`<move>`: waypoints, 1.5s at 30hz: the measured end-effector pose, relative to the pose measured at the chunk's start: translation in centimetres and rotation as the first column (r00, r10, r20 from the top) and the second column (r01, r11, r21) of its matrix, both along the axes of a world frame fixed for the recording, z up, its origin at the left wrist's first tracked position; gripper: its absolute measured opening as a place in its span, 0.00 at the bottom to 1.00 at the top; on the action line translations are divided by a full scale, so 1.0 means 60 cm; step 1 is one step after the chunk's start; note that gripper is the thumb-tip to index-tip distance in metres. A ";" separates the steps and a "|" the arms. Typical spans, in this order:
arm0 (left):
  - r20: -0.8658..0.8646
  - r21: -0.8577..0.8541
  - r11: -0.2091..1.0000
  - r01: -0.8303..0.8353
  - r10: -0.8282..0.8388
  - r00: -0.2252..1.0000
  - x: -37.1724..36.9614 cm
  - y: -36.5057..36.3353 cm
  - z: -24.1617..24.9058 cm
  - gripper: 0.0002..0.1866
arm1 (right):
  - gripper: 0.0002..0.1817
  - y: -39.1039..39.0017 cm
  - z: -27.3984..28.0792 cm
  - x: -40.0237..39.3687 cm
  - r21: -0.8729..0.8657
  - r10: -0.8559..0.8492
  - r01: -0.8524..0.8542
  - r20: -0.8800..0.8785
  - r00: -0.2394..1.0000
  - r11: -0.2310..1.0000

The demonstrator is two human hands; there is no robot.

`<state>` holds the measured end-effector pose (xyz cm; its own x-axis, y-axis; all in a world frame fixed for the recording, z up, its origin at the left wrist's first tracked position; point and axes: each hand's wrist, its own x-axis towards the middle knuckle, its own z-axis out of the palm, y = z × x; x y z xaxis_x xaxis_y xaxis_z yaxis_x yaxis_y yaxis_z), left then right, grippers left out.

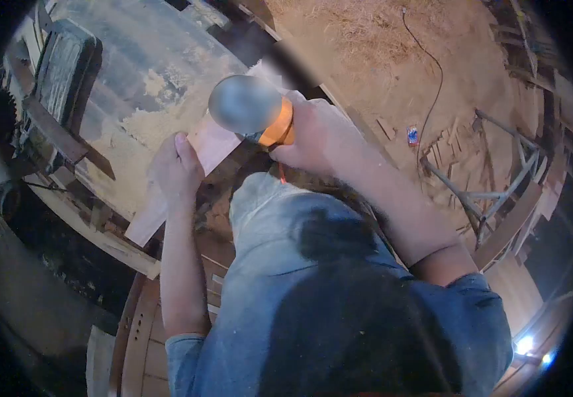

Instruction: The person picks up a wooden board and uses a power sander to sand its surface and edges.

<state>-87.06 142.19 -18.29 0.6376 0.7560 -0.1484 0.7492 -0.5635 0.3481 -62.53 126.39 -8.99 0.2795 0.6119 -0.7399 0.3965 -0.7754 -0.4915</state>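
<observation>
A pale wooden board (217, 147) lies slantwise in front of me, running from lower left to upper right. My left hand (176, 167) is closed round its near part, thumb on top. In my right hand (313, 135) is an orange tool with a round grey head (243, 104), held over the board's far part. The head is blurred, so the exact kind of tool cannot be made out. Its underside, and whether it touches the board, are hidden. A short orange strand (282, 173) hangs below my right hand.
A sawdust-covered metal tabletop (160, 49) lies ahead on the left, with a toothed blade (0, 114) at far left. On the dusty floor to the right are a dark cable (437, 66), a small blue-and-red packet (412, 135), wood scraps (455, 142) and a metal frame (488, 196).
</observation>
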 end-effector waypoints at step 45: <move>0.040 -0.104 0.994 0.024 -0.020 0.999 0.000 0.017 -0.035 0.26 | 0.32 -0.140 -0.240 0.165 0.107 -0.274 0.435 -0.639 0.719 0.894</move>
<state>-87.09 143.21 -20.41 0.6607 0.7235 -0.2001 0.7217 -0.5388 0.4346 -52.66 118.00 -23.41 0.0667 0.7329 -0.6771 -0.3186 -0.6274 -0.7105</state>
